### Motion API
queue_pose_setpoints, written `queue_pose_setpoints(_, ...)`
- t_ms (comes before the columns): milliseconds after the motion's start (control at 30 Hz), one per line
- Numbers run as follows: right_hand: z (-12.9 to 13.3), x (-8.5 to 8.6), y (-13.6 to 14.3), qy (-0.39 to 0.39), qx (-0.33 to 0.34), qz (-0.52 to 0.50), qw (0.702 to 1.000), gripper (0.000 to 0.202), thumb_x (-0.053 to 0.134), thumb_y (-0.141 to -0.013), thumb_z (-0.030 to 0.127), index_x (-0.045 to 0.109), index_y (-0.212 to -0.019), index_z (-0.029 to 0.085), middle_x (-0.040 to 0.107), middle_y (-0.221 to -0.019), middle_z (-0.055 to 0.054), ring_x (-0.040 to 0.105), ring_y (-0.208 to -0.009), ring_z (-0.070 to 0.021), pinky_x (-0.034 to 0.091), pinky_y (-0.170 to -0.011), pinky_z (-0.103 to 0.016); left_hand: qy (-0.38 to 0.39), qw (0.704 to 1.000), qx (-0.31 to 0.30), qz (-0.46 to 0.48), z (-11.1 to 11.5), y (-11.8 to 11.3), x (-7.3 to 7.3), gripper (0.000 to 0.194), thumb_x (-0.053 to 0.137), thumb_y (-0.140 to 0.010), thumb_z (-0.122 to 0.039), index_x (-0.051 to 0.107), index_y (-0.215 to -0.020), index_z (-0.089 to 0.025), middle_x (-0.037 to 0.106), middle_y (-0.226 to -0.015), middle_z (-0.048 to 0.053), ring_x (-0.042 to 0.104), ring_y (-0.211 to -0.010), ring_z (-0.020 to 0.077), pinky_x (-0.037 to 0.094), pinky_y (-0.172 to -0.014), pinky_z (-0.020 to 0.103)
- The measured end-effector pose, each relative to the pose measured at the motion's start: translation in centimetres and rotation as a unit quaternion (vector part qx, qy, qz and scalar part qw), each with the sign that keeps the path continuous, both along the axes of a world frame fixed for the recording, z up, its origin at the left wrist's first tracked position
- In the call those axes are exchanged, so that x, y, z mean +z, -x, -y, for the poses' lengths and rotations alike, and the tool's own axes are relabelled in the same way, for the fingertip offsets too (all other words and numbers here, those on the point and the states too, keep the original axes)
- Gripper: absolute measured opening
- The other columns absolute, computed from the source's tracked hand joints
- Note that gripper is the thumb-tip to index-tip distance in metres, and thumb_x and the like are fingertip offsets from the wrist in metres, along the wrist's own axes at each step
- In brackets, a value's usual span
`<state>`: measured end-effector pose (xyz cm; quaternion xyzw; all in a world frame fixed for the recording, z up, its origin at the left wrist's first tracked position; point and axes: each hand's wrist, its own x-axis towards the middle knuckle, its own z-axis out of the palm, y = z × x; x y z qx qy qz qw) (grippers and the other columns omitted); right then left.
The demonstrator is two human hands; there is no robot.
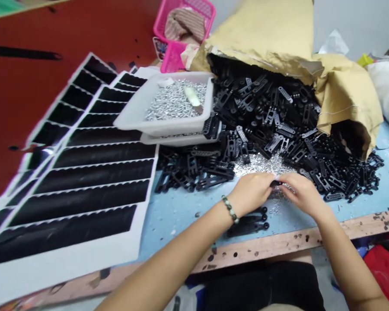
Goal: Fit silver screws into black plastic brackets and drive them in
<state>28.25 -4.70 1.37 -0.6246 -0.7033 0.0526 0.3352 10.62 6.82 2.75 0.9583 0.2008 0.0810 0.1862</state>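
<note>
My left hand [251, 191], with a beaded bracelet [230, 209] at its wrist, is closed on one side of a small black plastic part [275, 183]. From the other side my right hand [301, 190] pinches the same part, and the fingers hide most of it. Just beyond the fingertips spreads a pile of small shiny metal pieces [262, 164]. Several longer black parts with round ends [251, 223] lie side by side below my left wrist. A large heap of black plastic parts [272, 112] rises behind the hands.
White tubs [129, 120], stacked, hold silvery screws [171, 101] and a pale-handled tool [192, 96]. Torn brown paper sacks [346, 93] spill the parts. Sheets with black strips [100, 172] cover the left. Behind is a pink basket [173, 56]; the table's wooden edge [298, 240] runs in front.
</note>
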Motion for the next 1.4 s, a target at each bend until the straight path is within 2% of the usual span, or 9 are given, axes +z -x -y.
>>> queue_pose_setpoints(167,-2.1,0.6,-9.5,-0.033,-0.315,0.067,0.946,0.026,0.043,-0.088,0.019,0.062,-0.106,0.014,0.064,-0.102,-0.015,0.059,-0.099,-0.0269,0.046,-0.09,-0.046,0.125,0.989,0.07,0.031,-0.5,0.1,0.3,0.023,0.04,-0.091,-0.036,0.055,-0.086,-0.019,0.062,-0.083,0.005,0.059,-0.077,0.0204,0.048,-0.074,0.034)
queue_pose_setpoints(300,-6.5,-0.7,-12.7,0.114,-0.329,0.08,0.934,0.029,0.062,-0.079,0.019,0.062,-0.108,0.015,0.062,-0.105,-0.015,0.059,-0.094,-0.0275,0.048,-0.081,-0.042,0.29,0.95,0.075,0.084,-0.8,0.7,0.9,0.035,0.029,-0.094,-0.044,0.055,-0.092,-0.02,0.061,-0.092,0.005,0.057,-0.088,0.02,0.046,-0.084,0.034)
queue_pose_setpoints(400,-8.2,-1.7,-12.5,0.138,-0.315,0.062,0.937,0.025,0.061,-0.078,0.012,0.063,-0.103,0.015,0.063,-0.102,-0.013,0.061,-0.089,-0.0233,0.048,-0.078,-0.036,0.342,0.933,0.091,0.07,-1.0,0.9,0.6,0.035,0.045,-0.087,-0.046,0.054,-0.109,-0.02,0.062,-0.097,0.005,0.058,-0.091,0.0221,0.045,-0.086,0.037)
queue_pose_setpoints(733,-6.7,-2.2,-13.7,0.107,-0.263,0.036,0.958,0.02,0.063,-0.072,0.007,0.066,-0.089,0.017,0.06,-0.089,-0.005,0.059,-0.077,-0.0152,0.047,-0.076,-0.029,0.438,0.882,0.13,0.111,-1.1,0.3,0.4,0.036,0.05,-0.084,-0.045,0.044,-0.11,-0.021,0.054,-0.074,-0.004,0.056,-0.066,0.0153,0.048,-0.066,0.031)
queue_pose_setpoints(900,-5.2,-0.9,-12.5,0.003,-0.272,0.002,0.962,0.018,0.046,-0.085,0.018,0.059,-0.097,0.017,0.06,-0.097,-0.01,0.058,-0.091,-0.0209,0.046,-0.085,-0.037,0.451,0.873,0.135,0.128,-1.4,0.2,0.0,0.027,0.045,-0.087,-0.043,0.047,-0.099,-0.019,0.057,-0.072,-0.002,0.056,-0.065,0.0147,0.048,-0.061,0.029)
queue_pose_setpoints(1033,-4.2,0.0,-9.4,-0.075,-0.226,-0.224,0.945,0.015,0.045,-0.086,0.029,0.051,-0.095,0.02,0.063,-0.094,-0.007,0.06,-0.088,-0.0193,0.049,-0.082,-0.036,0.471,0.856,0.129,0.17,-1.3,-0.7,0.1,0.023,0.046,-0.086,-0.039,0.046,-0.099,-0.019,0.059,-0.091,0.002,0.06,-0.071,0.0144,0.05,-0.057,0.027)
queue_pose_setpoints(1133,-3.9,0.5,-5.5,-0.031,-0.144,-0.35,0.925,0.02,0.04,-0.09,0.035,0.049,-0.101,0.022,0.058,-0.075,0.0,0.059,-0.071,-0.0154,0.049,-0.07,-0.03,0.457,0.865,0.127,0.164,-0.8,-1.6,0.5,0.022,0.044,-0.087,-0.035,0.044,-0.103,-0.02,0.059,-0.086,0.001,0.058,-0.065,0.0141,0.049,-0.057,0.029)
queue_pose_setpoints(1233,-3.5,0.8,-1.3,0.039,-0.067,-0.326,0.942,0.024,0.036,-0.093,0.038,0.05,-0.104,0.022,0.049,-0.065,0.004,0.053,-0.06,-0.0137,0.046,-0.061,-0.026,0.367,0.912,0.117,0.142,-0.2,-1.7,0.9,0.019,0.042,-0.089,-0.032,0.047,-0.102,-0.019,0.06,-0.08,0.001,0.058,-0.067,0.0161,0.05,-0.065,0.033)
queue_pose_setpoints(1400,-2.6,2.0,2.2,0.07,-0.033,-0.117,0.99,0.016,0.036,-0.093,0.032,0.043,-0.103,0.022,0.059,-0.085,-0.003,0.059,-0.072,-0.0169,0.046,-0.066,-0.029,0.198,0.969,0.044,0.142,0.4,-0.4,1.0,0.02,0.048,-0.089,-0.031,0.05,-0.105,-0.018,0.062,-0.099,0.007,0.059,-0.091,0.0219,0.047,-0.082,0.037)
